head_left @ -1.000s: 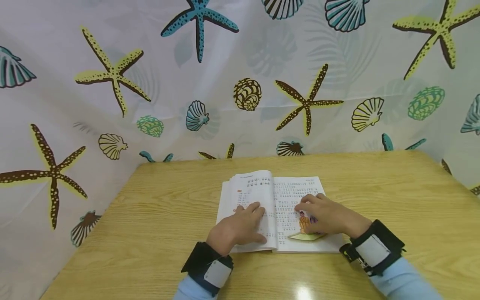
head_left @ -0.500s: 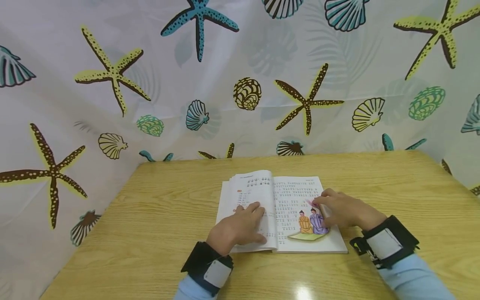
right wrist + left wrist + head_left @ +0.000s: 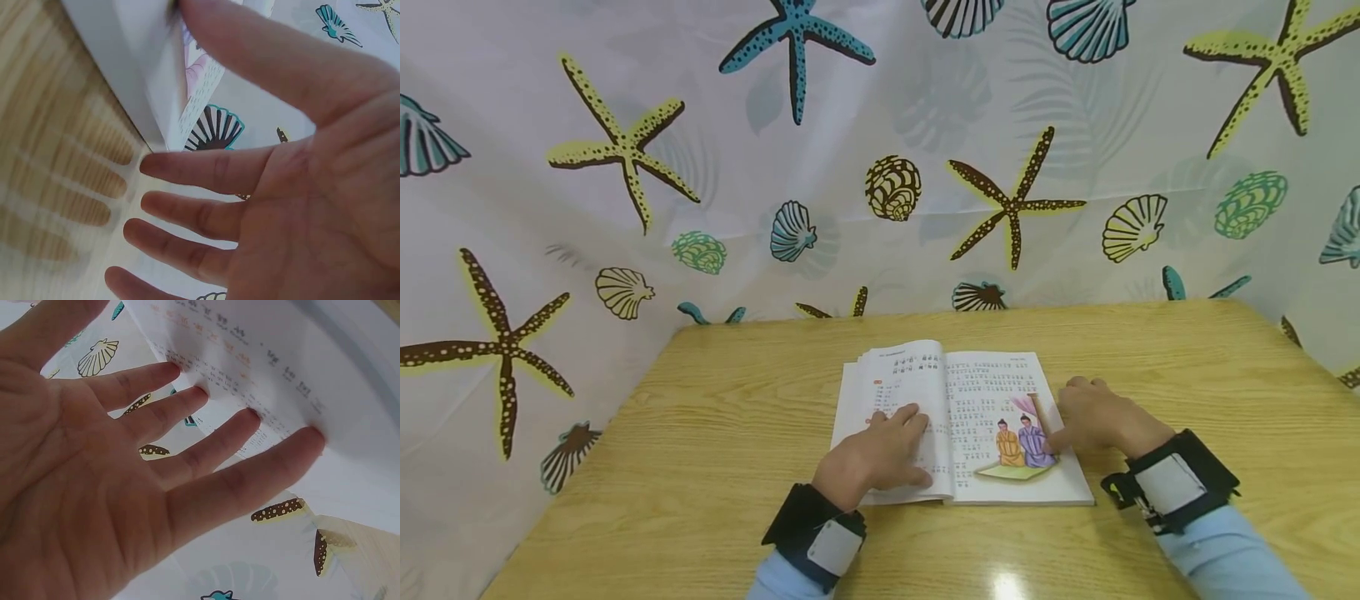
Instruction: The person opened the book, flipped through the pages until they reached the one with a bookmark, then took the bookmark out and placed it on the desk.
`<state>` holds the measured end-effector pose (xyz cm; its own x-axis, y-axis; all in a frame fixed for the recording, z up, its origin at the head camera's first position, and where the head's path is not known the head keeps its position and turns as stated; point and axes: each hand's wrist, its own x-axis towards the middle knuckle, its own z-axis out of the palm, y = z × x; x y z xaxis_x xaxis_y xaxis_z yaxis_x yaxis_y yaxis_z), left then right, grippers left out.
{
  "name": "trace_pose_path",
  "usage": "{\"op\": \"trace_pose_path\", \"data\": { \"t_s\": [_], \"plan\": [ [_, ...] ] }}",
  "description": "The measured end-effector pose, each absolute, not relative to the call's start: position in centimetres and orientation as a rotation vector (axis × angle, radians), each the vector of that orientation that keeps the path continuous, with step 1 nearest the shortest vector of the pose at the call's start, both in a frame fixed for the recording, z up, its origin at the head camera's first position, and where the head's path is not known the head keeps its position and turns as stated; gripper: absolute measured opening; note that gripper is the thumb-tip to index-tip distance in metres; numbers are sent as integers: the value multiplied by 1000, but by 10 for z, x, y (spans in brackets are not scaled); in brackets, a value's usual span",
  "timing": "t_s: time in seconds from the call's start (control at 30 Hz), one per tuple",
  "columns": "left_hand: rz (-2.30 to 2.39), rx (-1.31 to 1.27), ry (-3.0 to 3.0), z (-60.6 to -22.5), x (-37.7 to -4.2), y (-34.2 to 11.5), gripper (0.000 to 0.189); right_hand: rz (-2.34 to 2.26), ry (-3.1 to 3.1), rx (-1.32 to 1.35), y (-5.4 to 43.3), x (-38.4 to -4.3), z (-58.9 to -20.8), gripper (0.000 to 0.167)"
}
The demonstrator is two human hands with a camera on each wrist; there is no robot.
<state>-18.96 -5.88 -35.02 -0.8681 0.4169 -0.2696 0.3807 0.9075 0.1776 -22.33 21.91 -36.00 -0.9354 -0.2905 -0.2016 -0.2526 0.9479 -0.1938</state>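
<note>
An open book (image 3: 988, 367) lies on the table, with printed text on both pages and a picture of two robed figures (image 3: 1022, 443) on the right page. My left hand (image 3: 876, 454) rests on the left page. Its spread fingertips touch the paper (image 3: 369, 469) in the left wrist view. At the book's right edge is my right hand (image 3: 1108, 425). The thumb (image 3: 250, 44) lies on the right page's margin, while the other fingers reach out straight past the book's edge, close above the table. Neither hand holds anything.
The wooden table (image 3: 737, 400) extends around the book on all sides. Behind it hangs a white cloth (image 3: 842, 158) printed with starfish and shells. Black wrist straps (image 3: 1183, 483) sit over light blue sleeves.
My right hand has moved right, off the picture on the right page to the book's right edge, uncovering the robed figures. My left hand stays on the left page.
</note>
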Motion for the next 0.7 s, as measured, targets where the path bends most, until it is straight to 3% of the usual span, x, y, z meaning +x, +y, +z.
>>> {"op": "trace_pose_path", "data": {
  "t_s": [0.1, 0.23, 0.47, 0.7],
  "plan": [
    [168, 597, 2768, -350, -190, -59, 76, -275, 2853, -399, 219, -224, -359, 45],
    [156, 603, 2773, -350, -190, -58, 76, -277, 2883, -379, 215, -222, -359, 50],
    [159, 601, 2770, -350, -190, -58, 77, -559, 3069, -393, 217, -223, -367, 23],
    [158, 604, 2766, -349, -191, -59, 77, -504, 3253, -503, 216, -224, -368, 24]
  ]
}}
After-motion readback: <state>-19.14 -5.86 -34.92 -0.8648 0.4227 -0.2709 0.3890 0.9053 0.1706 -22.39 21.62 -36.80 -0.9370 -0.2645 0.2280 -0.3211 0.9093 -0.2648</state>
